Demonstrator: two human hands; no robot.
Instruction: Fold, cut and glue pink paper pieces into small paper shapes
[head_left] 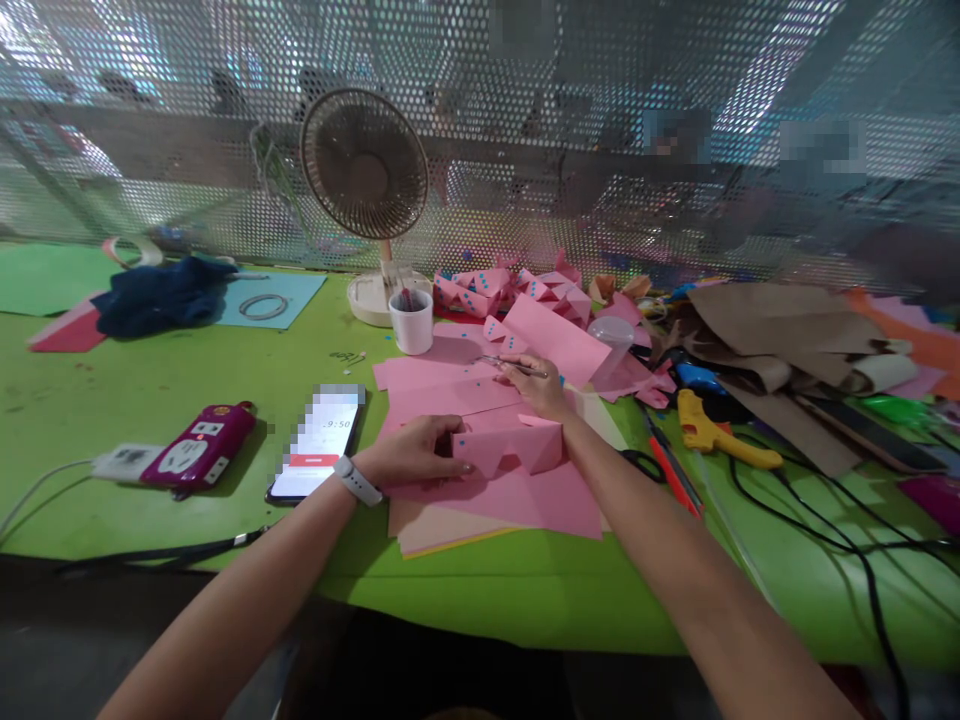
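Tabletop [225, 400] in bright green fills most of what we see, backed by a perforated metal screen [675, 150], and it serves as the flat bed that everything rests on. To our right, crumpled brown paper [772, 330] is pushed aside, near a yellow glue gun [712, 432] whose black cable trails toward the near edge. Sheets of pink paper [525, 500] lie stacked directly before us, close to the near edge so both arms reach them easily. Behind them a small desk fan [365, 165] stands upright, with a white cup [412, 320] just in front of its base. A heap of finished pink folded pieces with blue dots [510, 288] sits beyond the sheets, out of the working patch. A phone [319, 445] lies face up beside our left wrist, its screen readable at a glance, and a magenta power strip [199, 447] rests further left.

Our left hand [416, 452] is curled closed around the left end of a folded pink paper piece [510, 445], pinning it on the stack. Our right hand [541, 385] is pinched shut on thin metal tweezers [504, 362], their tips resting over the pink sheet just behind that piece.
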